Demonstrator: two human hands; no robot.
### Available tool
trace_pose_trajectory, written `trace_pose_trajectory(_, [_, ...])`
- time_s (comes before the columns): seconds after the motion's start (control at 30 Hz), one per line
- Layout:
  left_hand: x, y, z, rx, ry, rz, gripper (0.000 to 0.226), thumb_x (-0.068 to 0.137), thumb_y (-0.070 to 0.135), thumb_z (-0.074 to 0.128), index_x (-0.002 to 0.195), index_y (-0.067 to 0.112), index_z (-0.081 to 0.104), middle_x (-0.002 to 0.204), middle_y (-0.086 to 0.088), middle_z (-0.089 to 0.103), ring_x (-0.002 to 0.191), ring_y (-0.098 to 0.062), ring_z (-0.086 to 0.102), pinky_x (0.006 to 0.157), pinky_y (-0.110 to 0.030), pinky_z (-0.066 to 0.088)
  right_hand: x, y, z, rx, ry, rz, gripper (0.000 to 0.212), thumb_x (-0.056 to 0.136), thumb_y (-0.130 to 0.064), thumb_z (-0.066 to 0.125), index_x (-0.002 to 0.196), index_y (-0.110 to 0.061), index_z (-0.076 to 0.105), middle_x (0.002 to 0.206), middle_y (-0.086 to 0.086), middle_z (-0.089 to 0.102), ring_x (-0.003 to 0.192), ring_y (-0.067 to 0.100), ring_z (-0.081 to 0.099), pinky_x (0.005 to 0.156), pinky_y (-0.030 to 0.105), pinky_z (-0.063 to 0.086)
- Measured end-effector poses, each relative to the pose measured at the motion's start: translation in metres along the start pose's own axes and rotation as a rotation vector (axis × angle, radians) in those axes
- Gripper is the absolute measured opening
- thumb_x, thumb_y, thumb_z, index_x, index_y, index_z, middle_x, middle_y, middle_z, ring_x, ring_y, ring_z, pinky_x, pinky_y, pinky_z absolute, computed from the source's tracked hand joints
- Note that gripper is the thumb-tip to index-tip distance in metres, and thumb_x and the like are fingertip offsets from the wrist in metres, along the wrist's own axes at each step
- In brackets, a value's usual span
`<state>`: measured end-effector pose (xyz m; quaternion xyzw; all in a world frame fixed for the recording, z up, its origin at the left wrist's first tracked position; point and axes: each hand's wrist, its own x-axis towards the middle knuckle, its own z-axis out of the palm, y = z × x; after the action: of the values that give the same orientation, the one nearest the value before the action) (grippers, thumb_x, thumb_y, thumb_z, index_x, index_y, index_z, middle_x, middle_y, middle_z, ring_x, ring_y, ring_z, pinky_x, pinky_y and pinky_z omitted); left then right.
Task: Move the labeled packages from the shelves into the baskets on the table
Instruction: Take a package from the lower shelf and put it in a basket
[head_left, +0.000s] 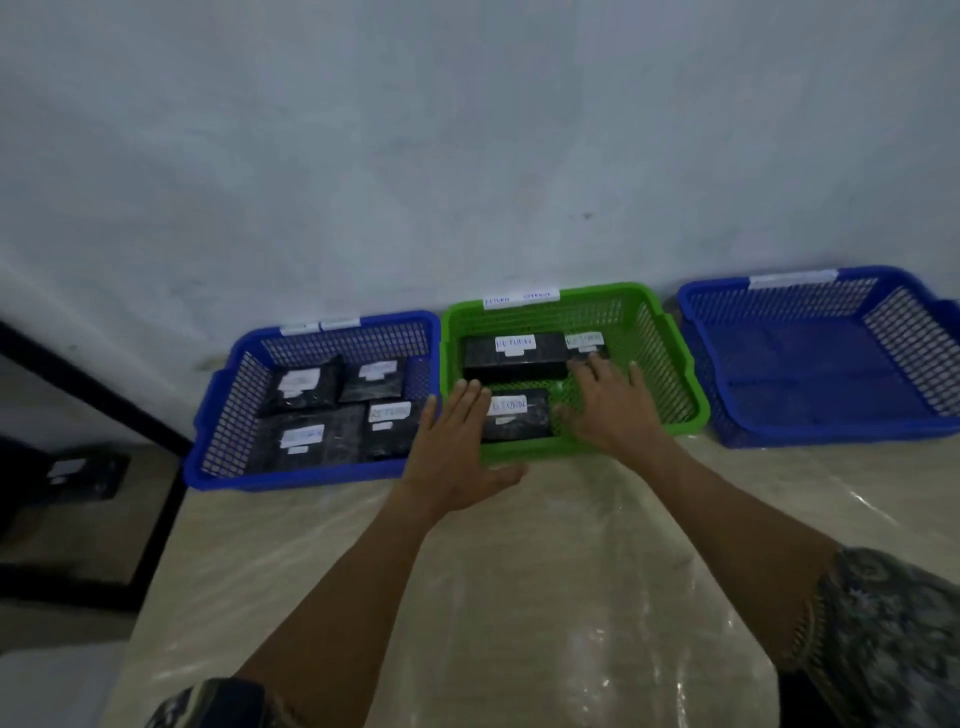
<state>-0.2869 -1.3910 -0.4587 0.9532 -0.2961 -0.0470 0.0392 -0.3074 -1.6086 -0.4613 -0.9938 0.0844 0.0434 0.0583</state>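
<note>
On the film-covered surface (519, 597), left hand (457, 447) and right hand (613, 405) flat, fingers straight, gripping nothing, either side of a black package (519, 418) labelled "RETURN" in the green basket (670, 364). Behind it, a longer package (514, 358), same label. In the left blue basket (291, 480), four packages (306, 389), labels mostly blurred. Rim tags (521, 297) hard to read.

On my plastic-sheeted table (519, 597), the green plastic mesh basket (661, 364) sits between the left blue plastic basket (234, 415) and the right blue plastic basket (805, 374).
</note>
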Motion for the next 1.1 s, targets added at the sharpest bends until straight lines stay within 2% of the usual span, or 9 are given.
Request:
trace_pose_trajectory(0.1, [-0.041, -0.026, -0.015, -0.024, 0.043, -0.039, 0.120, 0.059, 0.086, 0.011, 0.153, 0.013, 0.006, 0.162, 0.000, 0.000, 0.148, -0.014, -0.007, 0.118, -0.042, -0.006, -0.041, -0.037, -0.012, -0.006, 0.011, 0.011, 0.074, 0.092, -0.058, 0.040, 0.151, -0.019, 0.017, 0.158, 0.011, 0.017, 0.144, 0.025, 0.022, 0.117, 0.049, 0.006])
trace_pose_trajectory(0.3, [-0.139, -0.076, -0.058, -0.038, 0.091, -0.090, 0.107, 0.078, 0.078, 0.042, 0.153, 0.013, 0.002, 0.162, 0.000, -0.003, 0.148, -0.014, -0.009, 0.119, -0.044, -0.004, -0.117, -0.115, -0.041, -0.025, 0.083, -0.010, 0.078, 0.089, -0.061, 0.043, 0.150, -0.021, 0.018, 0.158, 0.011, 0.017, 0.143, 0.025, 0.024, 0.116, 0.048, 0.010])
trace_pose_trajectory(0.37, [-0.171, -0.090, -0.072, -0.043, 0.114, -0.121, 0.108, 0.076, 0.080, 0.038, 0.153, 0.013, 0.003, 0.162, 0.000, -0.001, 0.148, -0.014, -0.008, 0.118, -0.043, -0.005, -0.141, -0.143, -0.053, -0.042, 0.107, -0.044, 0.078, 0.088, -0.061, 0.045, 0.150, -0.022, 0.020, 0.158, 0.010, 0.018, 0.142, 0.025, 0.026, 0.116, 0.047, 0.012])
trace_pose_trajectory(0.43, [-0.201, -0.101, -0.088, -0.027, 0.132, -0.156, 0.115, 0.065, 0.085, 0.021, 0.153, 0.013, 0.003, 0.162, 0.000, 0.000, 0.148, -0.014, -0.007, 0.118, -0.044, -0.005, -0.163, -0.171, -0.063, -0.057, 0.130, -0.104, 0.077, 0.087, -0.060, 0.046, 0.149, -0.022, 0.021, 0.157, 0.010, 0.020, 0.142, 0.024, 0.027, 0.115, 0.045, 0.015])
trace_pose_trajectory(0.5, [-0.231, -0.112, -0.102, -0.029, 0.169, -0.202, 0.119, 0.058, 0.084, 0.015, 0.153, 0.014, 0.004, 0.162, 0.000, 0.001, 0.148, -0.014, -0.005, 0.118, -0.045, -0.003, -0.181, -0.199, -0.069, -0.059, 0.144, -0.170, 0.078, 0.087, -0.061, 0.045, 0.149, -0.022, 0.020, 0.157, 0.010, 0.021, 0.142, 0.023, 0.026, 0.115, 0.046, 0.016])
trace_pose_trajectory(0.7, [-0.341, -0.144, -0.129, -0.018, 0.250, -0.338, 0.100, 0.083, 0.069, 0.047, 0.153, 0.012, 0.005, 0.162, -0.002, 0.003, 0.148, -0.017, -0.002, 0.120, -0.046, 0.001, -0.229, -0.286, -0.080, -0.040, 0.169, -0.356, 0.077, 0.088, -0.064, 0.041, 0.149, -0.022, 0.020, 0.157, 0.007, 0.021, 0.142, 0.023, 0.027, 0.116, 0.046, 0.015])
trace_pose_trajectory(0.83, [-0.415, -0.171, -0.138, 0.008, 0.277, -0.414, 0.103, 0.077, 0.074, 0.043, 0.153, 0.014, 0.008, 0.162, -0.001, 0.004, 0.148, -0.015, -0.003, 0.119, -0.044, -0.003, -0.260, -0.346, -0.083, -0.047, 0.186, -0.451, 0.078, 0.089, -0.064, 0.039, 0.151, -0.023, 0.016, 0.157, 0.007, 0.020, 0.142, 0.025, 0.026, 0.116, 0.044, 0.018])
trace_pose_trajectory(1.0, [-0.505, -0.211, -0.156, 0.000, 0.312, -0.481, 0.099, 0.083, 0.068, 0.048, 0.153, 0.014, 0.005, 0.162, 0.000, 0.000, 0.148, -0.014, -0.008, 0.118, -0.042, -0.005, -0.307, -0.427, -0.093, -0.043, 0.215, -0.548, 0.076, 0.089, -0.062, 0.041, 0.149, -0.022, 0.020, 0.153, 0.007, 0.026, 0.137, 0.026, 0.033, 0.112, 0.042, 0.025])
trace_pose_trajectory(1.1, [-0.555, -0.243, -0.162, 0.018, 0.316, -0.519, 0.106, 0.074, 0.078, 0.035, 0.154, 0.015, 0.004, 0.162, -0.001, -0.001, 0.148, -0.014, -0.008, 0.118, -0.041, -0.004, -0.335, -0.481, -0.099, -0.022, 0.225, -0.605, 0.076, 0.087, -0.061, 0.043, 0.148, -0.022, 0.021, 0.149, 0.006, 0.032, 0.134, 0.026, 0.037, 0.107, 0.042, 0.032])
